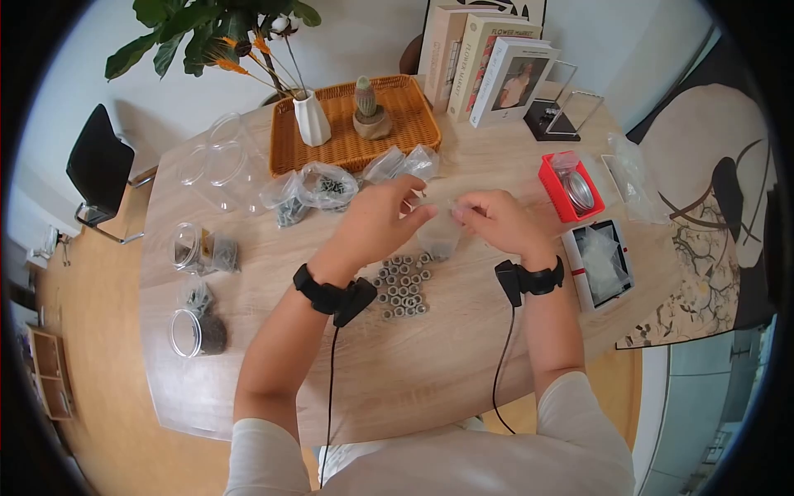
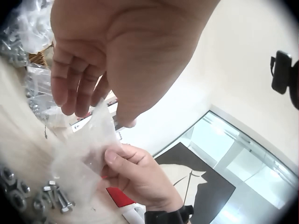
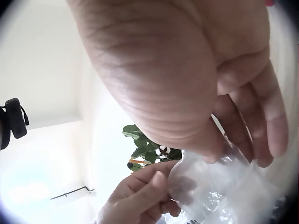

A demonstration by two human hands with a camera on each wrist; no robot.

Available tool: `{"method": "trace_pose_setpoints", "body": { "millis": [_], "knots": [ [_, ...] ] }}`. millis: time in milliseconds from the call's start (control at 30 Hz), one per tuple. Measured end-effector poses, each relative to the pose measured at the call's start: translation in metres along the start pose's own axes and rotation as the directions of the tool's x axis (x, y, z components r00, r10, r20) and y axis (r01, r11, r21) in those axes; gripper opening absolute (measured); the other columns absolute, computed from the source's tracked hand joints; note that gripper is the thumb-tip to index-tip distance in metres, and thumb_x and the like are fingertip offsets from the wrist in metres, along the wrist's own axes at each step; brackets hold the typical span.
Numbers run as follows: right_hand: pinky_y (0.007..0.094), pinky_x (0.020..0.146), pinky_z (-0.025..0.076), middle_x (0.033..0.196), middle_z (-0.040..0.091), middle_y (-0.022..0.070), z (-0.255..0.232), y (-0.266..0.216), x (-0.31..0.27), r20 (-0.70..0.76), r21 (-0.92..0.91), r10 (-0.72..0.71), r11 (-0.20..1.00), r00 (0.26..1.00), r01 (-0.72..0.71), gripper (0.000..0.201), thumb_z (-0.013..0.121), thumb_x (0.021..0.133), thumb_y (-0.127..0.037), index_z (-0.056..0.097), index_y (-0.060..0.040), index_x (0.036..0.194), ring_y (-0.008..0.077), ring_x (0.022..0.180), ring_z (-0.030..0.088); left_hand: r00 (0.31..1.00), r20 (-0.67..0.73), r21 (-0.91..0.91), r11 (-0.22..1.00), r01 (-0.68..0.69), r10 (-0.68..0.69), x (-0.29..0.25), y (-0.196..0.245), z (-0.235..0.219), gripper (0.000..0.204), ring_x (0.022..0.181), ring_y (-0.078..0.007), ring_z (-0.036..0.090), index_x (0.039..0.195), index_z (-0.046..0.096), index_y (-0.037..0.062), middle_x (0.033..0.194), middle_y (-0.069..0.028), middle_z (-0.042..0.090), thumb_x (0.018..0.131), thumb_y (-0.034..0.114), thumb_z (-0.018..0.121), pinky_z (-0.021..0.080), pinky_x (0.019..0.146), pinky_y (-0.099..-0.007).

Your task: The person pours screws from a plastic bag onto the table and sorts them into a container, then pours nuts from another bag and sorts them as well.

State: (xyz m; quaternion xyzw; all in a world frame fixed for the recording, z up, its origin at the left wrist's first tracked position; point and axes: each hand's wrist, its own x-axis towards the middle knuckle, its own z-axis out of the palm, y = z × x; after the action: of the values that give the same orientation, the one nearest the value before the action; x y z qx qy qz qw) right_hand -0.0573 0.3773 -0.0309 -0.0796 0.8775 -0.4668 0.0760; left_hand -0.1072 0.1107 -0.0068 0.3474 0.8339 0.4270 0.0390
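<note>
A small clear plastic bag hangs between my two hands over the middle of the table. My left hand pinches one side of its top edge; in the right wrist view the left thumb lies at the bag's rim. The other side is pinched between the thumb and forefinger of my right hand, whose thumb presses the film in the left wrist view. Just below the hands, hex nuts lie grouped on the wooden table. Several bolts show beside the nuts in the left wrist view.
Bags of hardware lie before a wicker tray with a vase and cactus. Clear jars stand at the left. A red basket with metal lids and a white box of plastic bags sit at the right.
</note>
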Motion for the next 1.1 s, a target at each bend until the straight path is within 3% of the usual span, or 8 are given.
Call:
{"method": "trace_pose_setpoints", "body": {
  "millis": [200, 333, 500, 600, 767, 833, 1000, 1100],
  "knots": [
    [0.0293, 0.073, 0.054, 0.096, 0.071, 0.0024, -0.008, -0.022, -0.018, -0.328, 0.202, -0.047, 0.972, 0.943, 0.119, 0.014, 0.068, 0.107, -0.011, 0.068, 0.0017, 0.112, 0.0102, 0.079, 0.063, 0.985, -0.081, -0.164, 0.977, 0.135, -0.150, -0.021, -0.027, -0.011, 0.043, 0.091, -0.0205, 0.073, 0.131, 0.068, -0.0029, 0.103, -0.0126, 0.078, 0.107, 0.032, 0.073, 0.059, 0.084, -0.0356],
    [0.0277, 0.079, 0.056, 0.103, 0.071, 0.0025, -0.036, -0.008, -0.040, -0.356, 0.257, -0.013, 0.960, 0.934, 0.111, 0.013, 0.067, 0.107, -0.006, 0.065, 0.0010, 0.118, 0.0108, 0.088, 0.068, 0.986, -0.039, -0.157, 0.976, 0.152, -0.160, -0.037, -0.025, -0.015, 0.038, 0.089, -0.0181, 0.071, 0.131, 0.068, -0.0018, 0.099, -0.0102, 0.076, 0.108, 0.029, 0.071, 0.058, 0.080, -0.0338],
    [0.0281, 0.080, 0.053, 0.101, 0.071, 0.0016, -0.067, -0.008, -0.083, -0.327, -0.128, 0.032, 0.989, 0.945, -0.077, 0.017, 0.065, 0.104, -0.007, 0.066, 0.0003, 0.120, 0.0098, 0.090, 0.064, 0.991, 0.007, -0.201, 0.971, 0.130, -0.131, -0.059, -0.014, -0.020, 0.034, 0.085, -0.0160, 0.070, 0.131, 0.067, -0.0011, 0.097, -0.0082, 0.075, 0.107, 0.022, 0.072, 0.057, 0.076, -0.0321],
    [0.0299, 0.080, 0.053, 0.100, 0.071, 0.0027, -0.122, 0.015, -0.129, -0.319, -0.161, 0.101, 0.974, 0.942, -0.158, 0.018, 0.066, 0.103, -0.008, 0.067, -0.0002, 0.119, 0.0112, 0.088, 0.063, 0.983, 0.031, -0.270, 0.945, 0.183, -0.182, -0.073, -0.010, -0.027, 0.035, 0.086, -0.0231, 0.076, 0.130, 0.067, -0.0017, 0.096, -0.0142, 0.078, 0.106, 0.022, 0.073, 0.060, 0.079, -0.0351],
    [0.0336, 0.081, 0.055, 0.104, 0.072, 0.0104, -0.173, 0.059, -0.184, -0.388, -0.283, 0.207, 0.900, 0.898, -0.330, 0.023, 0.065, 0.101, -0.005, 0.068, -0.0007, 0.123, 0.0199, 0.092, 0.068, 0.983, 0.023, -0.273, 0.945, 0.183, -0.183, -0.084, -0.005, -0.030, 0.030, 0.081, -0.0133, 0.067, 0.131, 0.067, -0.0014, 0.092, -0.0059, 0.073, 0.107, 0.017, 0.072, 0.056, 0.076, -0.0307],
    [0.0374, 0.084, 0.056, 0.112, 0.069, 0.0163, -0.157, 0.057, -0.194, -0.656, -0.689, -0.313, 0.622, 0.687, -0.373, 0.030, 0.065, 0.100, -0.002, 0.067, -0.0021, 0.131, 0.0278, 0.099, 0.069, 0.983, 0.005, -0.270, 0.946, 0.181, -0.186, -0.087, -0.006, -0.030, 0.030, 0.081, -0.0132, 0.067, 0.130, 0.067, -0.0014, 0.092, -0.0058, 0.072, 0.107, 0.017, 0.073, 0.056, 0.076, -0.0308],
    [0.0472, 0.092, 0.056, 0.123, 0.066, 0.0224, -0.101, 0.033, -0.196, -0.679, -0.576, -0.191, 0.737, 0.709, -0.352, 0.036, 0.065, 0.101, -0.002, 0.066, -0.0029, 0.136, 0.0409, 0.111, 0.068, 0.980, 0.044, -0.265, 0.943, 0.200, -0.195, -0.089, -0.008, -0.030, 0.032, 0.081, -0.0129, 0.065, 0.130, 0.067, -0.0014, 0.092, -0.0056, 0.072, 0.107, 0.019, 0.073, 0.055, 0.076, -0.0306],
    [0.0513, 0.095, 0.055, 0.127, 0.069, 0.0243, -0.100, 0.067, -0.197, -0.441, -0.808, -0.348, 0.555, 0.828, -0.197, 0.033, 0.064, 0.103, -0.007, 0.067, -0.0021, 0.135, 0.0445, 0.114, 0.068, 0.980, 0.055, -0.272, 0.941, 0.201, -0.194, -0.091, -0.007, -0.028, 0.032, 0.080, -0.0127, 0.065, 0.130, 0.067, -0.0017, 0.092, -0.0055, 0.072, 0.107, 0.020, 0.073, 0.055, 0.076, -0.0306]
  ]
}}
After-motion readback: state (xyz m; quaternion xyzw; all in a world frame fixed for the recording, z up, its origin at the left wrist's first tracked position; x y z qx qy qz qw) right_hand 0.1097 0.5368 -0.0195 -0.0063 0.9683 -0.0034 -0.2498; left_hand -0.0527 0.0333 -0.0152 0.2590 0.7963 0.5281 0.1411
